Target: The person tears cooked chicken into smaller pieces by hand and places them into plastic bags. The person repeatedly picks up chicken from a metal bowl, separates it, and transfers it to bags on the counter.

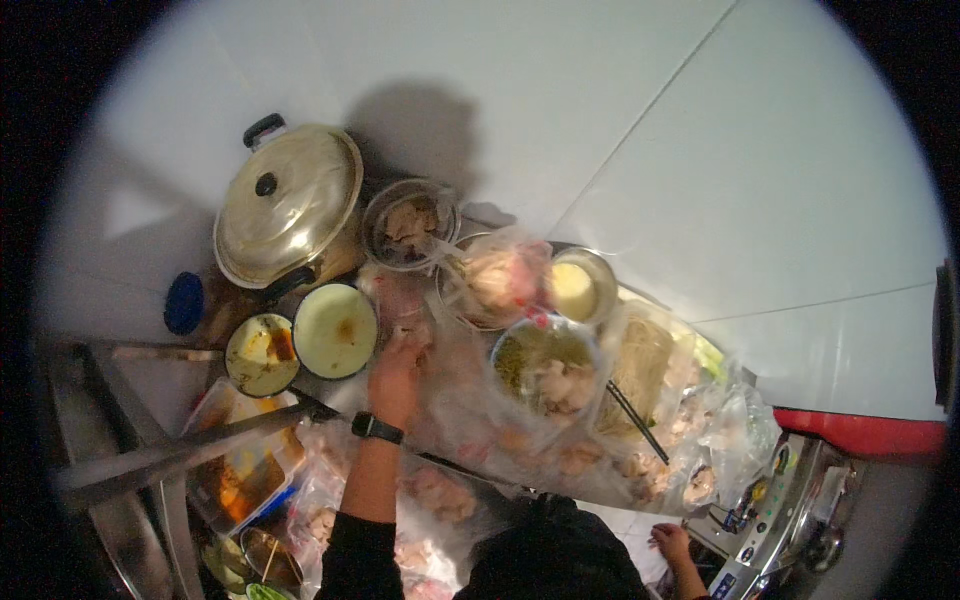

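My left hand (pixel 399 364), with a watch (pixel 376 427) on its wrist, reaches over the counter beside an enamel bowl (pixel 335 331). Its fingers are at a clear plastic bag (pixel 399 292) with pinkish contents; blur hides whether they grip it. Lower right, away from the counter food, my right hand (pixel 670 541) hangs with loosely bent fingers and nothing visible in it. Right of the left hand, a plastic-lined bowl (pixel 551 360) holds greenish strands and pale pieces. Another bag of pale and pink food (pixel 502 274) rests in a metal bowl behind it.
A large lidded steel pot (pixel 289 210) stands at the back left. Near it are a clear tub (pixel 411 225) and a stained bowl (pixel 261 356). Black chopsticks (pixel 637 421) lie beside dry noodles (pixel 637 352). A metal rail (pixel 187 448) crosses the left; a control panel (pixel 765 502) is at right.
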